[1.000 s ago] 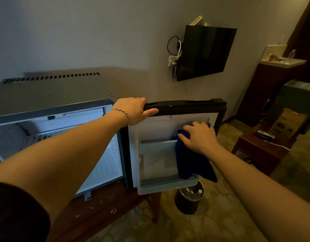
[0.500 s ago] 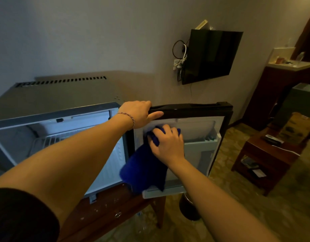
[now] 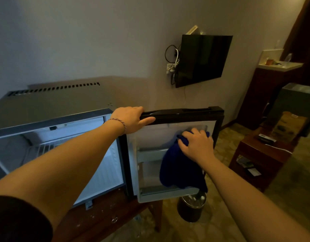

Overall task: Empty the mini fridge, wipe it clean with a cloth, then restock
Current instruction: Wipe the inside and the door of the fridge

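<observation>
On a dark wooden bench point(image 3: 101, 222) against the wall stands one mini fridge point(image 3: 51, 105), its single door point(image 3: 178, 114) swung fully open to the right so the white inner liner faces the camera. One wire rack point(image 3: 40, 147) shows inside the lit cabinet. The door liner carries two shelf rails, an upper one point(image 3: 150, 152) and a lower one point(image 3: 168, 193), both running level across the door's width.

One dark blue cloth point(image 3: 180, 170) hangs against the upper right of the door liner, its long axis vertical, the loose end drooping down toward the lower rail. Two hands are in view. The right hand point(image 3: 197, 145) lies on top of the cloth's upper end, its grip bunching the fabric under curled fingers and pressing it to the liner. The left hand point(image 3: 131, 119), a thin bracelet point(image 3: 118, 122) at its wrist, has its grip clamped over the door's black top edge near the hinge corner, thumb stretched along the front of the edge.

Below the door one round waste bin point(image 3: 191, 208) sits on the patterned floor. One dark television point(image 3: 203, 58) hangs on the wall, cables beside it. A low wooden side table point(image 3: 259, 154) stands at right.
</observation>
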The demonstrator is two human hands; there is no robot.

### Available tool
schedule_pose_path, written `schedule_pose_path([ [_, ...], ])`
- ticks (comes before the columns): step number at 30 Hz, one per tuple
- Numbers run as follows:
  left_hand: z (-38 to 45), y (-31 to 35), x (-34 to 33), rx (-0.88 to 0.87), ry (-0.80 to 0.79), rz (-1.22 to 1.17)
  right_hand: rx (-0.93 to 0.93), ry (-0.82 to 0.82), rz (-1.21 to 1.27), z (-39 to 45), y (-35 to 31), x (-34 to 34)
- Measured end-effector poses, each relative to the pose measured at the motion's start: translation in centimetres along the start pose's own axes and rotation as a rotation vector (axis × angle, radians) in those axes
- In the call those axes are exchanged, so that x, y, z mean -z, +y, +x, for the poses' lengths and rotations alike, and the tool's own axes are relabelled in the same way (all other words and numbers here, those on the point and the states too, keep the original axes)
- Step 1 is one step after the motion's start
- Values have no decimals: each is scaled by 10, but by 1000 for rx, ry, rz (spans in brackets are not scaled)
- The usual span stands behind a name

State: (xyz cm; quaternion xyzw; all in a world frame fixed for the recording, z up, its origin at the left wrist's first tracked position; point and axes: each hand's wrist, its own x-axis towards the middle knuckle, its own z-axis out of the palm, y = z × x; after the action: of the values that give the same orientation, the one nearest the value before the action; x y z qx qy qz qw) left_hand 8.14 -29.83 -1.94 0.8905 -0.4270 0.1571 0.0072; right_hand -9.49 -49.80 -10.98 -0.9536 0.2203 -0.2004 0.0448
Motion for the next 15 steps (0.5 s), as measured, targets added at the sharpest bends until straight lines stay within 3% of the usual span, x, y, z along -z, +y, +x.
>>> schedule_pose_path([
  [7, 2, 1, 15, -35, -232, -84, 22, 95, 124, -39, -7, 8],
  [10, 7, 30, 28, -68, -253, -195, -13, 282, 325, -56, -2, 11],
  [15, 27, 111, 34, -289, -256, -351, -290, 596, 645, -76, 28, 30],
])
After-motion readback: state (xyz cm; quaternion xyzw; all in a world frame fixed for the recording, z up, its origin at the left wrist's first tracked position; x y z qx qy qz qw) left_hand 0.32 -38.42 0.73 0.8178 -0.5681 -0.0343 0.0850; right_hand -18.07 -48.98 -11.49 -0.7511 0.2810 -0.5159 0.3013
